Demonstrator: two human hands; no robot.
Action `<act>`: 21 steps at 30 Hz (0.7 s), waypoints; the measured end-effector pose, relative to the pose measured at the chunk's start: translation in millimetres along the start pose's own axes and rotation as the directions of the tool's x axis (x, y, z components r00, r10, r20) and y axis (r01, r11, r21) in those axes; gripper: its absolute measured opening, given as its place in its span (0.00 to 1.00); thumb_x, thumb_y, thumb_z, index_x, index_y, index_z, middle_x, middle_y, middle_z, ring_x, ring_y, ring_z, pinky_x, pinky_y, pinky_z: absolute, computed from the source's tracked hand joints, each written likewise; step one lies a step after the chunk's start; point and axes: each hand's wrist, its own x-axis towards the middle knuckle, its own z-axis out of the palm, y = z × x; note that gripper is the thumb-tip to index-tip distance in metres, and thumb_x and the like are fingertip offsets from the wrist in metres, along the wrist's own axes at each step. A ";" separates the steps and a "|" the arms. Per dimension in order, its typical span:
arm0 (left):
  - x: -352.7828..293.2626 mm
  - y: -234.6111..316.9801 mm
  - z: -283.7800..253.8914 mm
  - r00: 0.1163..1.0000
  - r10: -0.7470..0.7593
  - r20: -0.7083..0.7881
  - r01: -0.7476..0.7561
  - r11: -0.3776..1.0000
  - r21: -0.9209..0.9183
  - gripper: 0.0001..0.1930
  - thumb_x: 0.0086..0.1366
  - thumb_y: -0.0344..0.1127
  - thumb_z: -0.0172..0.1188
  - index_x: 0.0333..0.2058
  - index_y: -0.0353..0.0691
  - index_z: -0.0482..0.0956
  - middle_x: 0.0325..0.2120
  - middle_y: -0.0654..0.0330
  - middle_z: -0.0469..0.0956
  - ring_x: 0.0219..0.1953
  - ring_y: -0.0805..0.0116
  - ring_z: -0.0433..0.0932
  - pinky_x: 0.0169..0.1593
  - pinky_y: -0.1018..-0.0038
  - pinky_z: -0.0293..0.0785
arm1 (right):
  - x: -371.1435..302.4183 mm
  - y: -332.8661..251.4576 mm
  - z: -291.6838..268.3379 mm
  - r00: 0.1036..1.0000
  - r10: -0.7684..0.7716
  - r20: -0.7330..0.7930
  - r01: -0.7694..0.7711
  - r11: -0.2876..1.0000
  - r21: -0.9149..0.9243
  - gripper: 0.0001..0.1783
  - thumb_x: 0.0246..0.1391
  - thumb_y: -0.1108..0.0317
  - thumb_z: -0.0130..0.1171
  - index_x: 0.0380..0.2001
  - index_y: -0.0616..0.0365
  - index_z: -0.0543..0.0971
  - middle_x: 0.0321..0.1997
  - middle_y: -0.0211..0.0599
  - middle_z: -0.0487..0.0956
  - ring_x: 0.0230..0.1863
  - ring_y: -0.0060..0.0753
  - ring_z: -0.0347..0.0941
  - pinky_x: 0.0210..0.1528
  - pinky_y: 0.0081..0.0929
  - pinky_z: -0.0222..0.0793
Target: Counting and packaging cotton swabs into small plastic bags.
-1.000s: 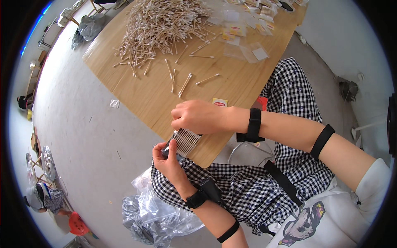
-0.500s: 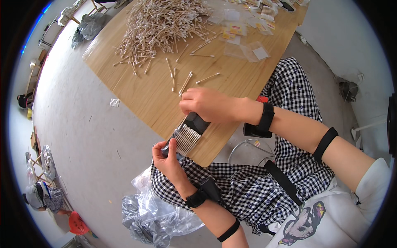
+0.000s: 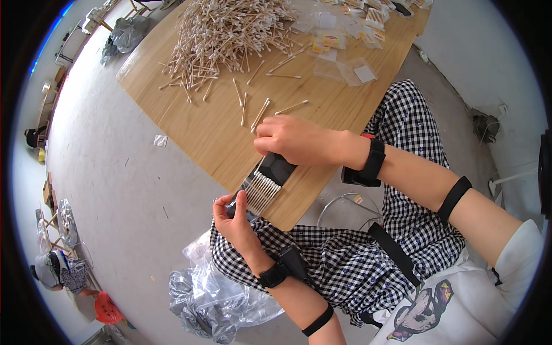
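Observation:
At the table's near corner lies a black holder [image 3: 280, 170] with a row of white-tipped cotton swabs [image 3: 264, 191] side by side in it. Clear plastic film seems to cover its lower end. My left hand [image 3: 234, 223] grips that lower end, thumb on top and fingers curled around the side. Above the upper end, my right hand [image 3: 294, 140] is closed in a pinch on a single cotton swab [image 3: 259, 165], whose stick slants down to the row's left side. Its fingertips are partly hidden. Several loose swabs [image 3: 260, 115] lie just beyond this hand.
A big heap of cotton swabs [image 3: 230, 34] covers the far part of the wooden table [image 3: 190, 126]. Clear bags with cards [image 3: 357, 73] lie at the far right. Plastic bags [image 3: 213, 299] hang by my checked trousers. Another person [image 3: 57, 270] is at the far left.
My right hand has risen slightly, and the swab stick under its fingers shows more clearly. My left hand keeps its hold on the black holder.

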 end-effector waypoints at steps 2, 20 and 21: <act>0.2 -0.4 -2.0 1.000 -0.005 0.000 0.005 1.000 0.020 0.12 0.58 0.29 0.72 0.35 0.37 0.76 0.31 0.68 0.73 0.33 0.80 0.71 0.36 0.85 0.66 | 2.1 -1.1 0.4 1.000 -0.028 -0.001 0.028 1.000 -0.006 0.05 0.44 0.79 0.57 0.26 0.57 0.75 0.32 0.37 0.76 0.41 0.42 0.74 0.45 0.37 0.71; -2.2 5.3 0.1 1.000 -0.016 0.011 0.016 1.000 -0.004 0.13 0.59 0.29 0.71 0.36 0.35 0.75 0.33 0.65 0.73 0.33 0.78 0.73 0.37 0.83 0.70 | 10.3 -28.8 33.3 0.999 0.015 0.036 -0.020 0.991 0.136 0.07 0.47 0.78 0.56 0.31 0.57 0.77 0.36 0.36 0.77 0.43 0.40 0.74 0.48 0.35 0.71; -2.2 4.9 -0.2 1.000 -0.023 0.009 0.023 1.000 0.014 0.13 0.59 0.29 0.71 0.36 0.35 0.75 0.33 0.66 0.73 0.33 0.78 0.73 0.37 0.84 0.70 | 10.2 -28.2 32.5 0.999 0.014 0.038 -0.019 0.990 0.138 0.07 0.47 0.78 0.56 0.31 0.58 0.77 0.36 0.36 0.77 0.44 0.41 0.74 0.48 0.34 0.71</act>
